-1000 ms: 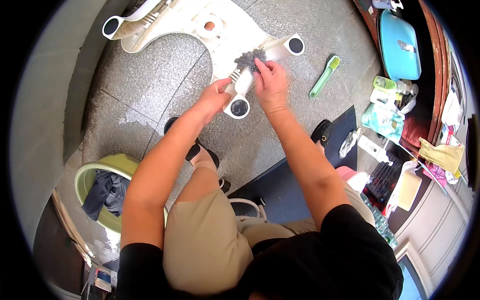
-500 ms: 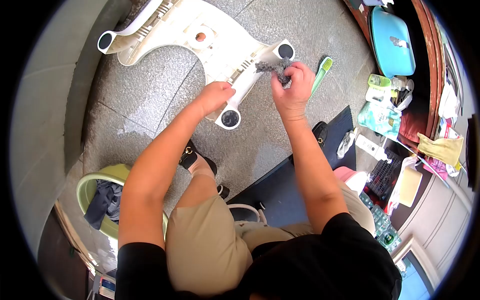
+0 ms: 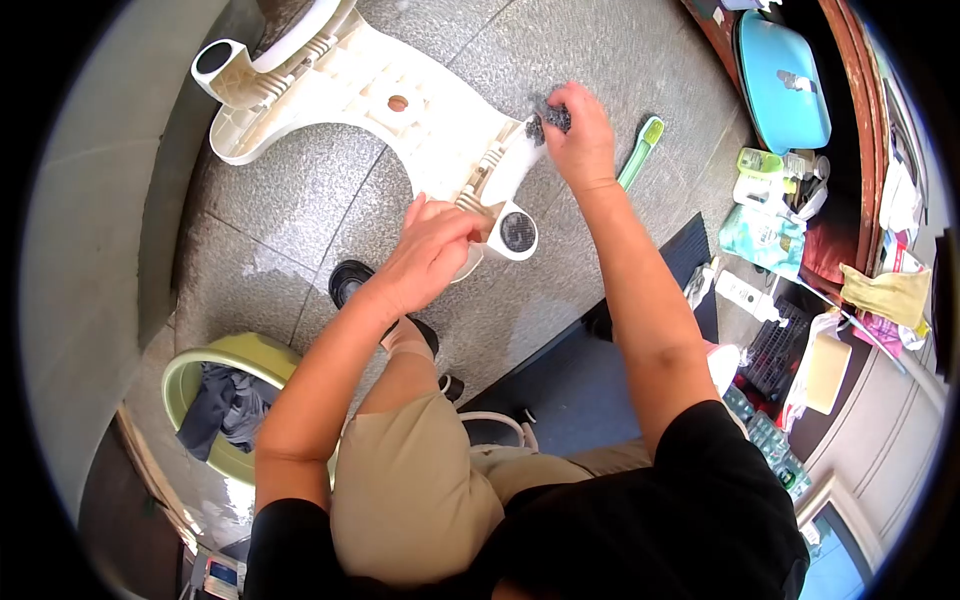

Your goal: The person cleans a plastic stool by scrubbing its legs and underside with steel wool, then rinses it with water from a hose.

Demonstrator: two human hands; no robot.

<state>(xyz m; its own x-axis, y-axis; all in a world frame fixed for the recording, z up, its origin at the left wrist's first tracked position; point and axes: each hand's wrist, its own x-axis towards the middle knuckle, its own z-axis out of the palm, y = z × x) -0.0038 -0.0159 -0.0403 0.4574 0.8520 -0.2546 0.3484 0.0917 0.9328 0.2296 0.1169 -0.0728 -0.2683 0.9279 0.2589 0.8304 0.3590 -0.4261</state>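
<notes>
A white plastic piece [image 3: 410, 120], curved and ribbed with round dark pads at its ends, is held over the grey stone floor. My left hand [image 3: 432, 250] grips its near edge close to the lower round end, fingers bent over the rim. In my right hand [image 3: 580, 130] is a dark grey mesh scrubber [image 3: 553, 112], pinched against the right-hand part of the piece. A green brush [image 3: 641, 152] lies on the floor to the right of that hand.
A green tub [image 3: 185, 385] with dark cloth stands at the lower left, beside a grey wall [image 3: 100, 200]. At the right are a blue basin [image 3: 785, 85], bottles [image 3: 755, 180], a teal packet [image 3: 765, 238] and a dark mat [image 3: 570, 370].
The white piece has turned and tilted, its lower round end moving right. My left hand has shifted its grip on it. My right hand has moved up and right with the scrubber.
</notes>
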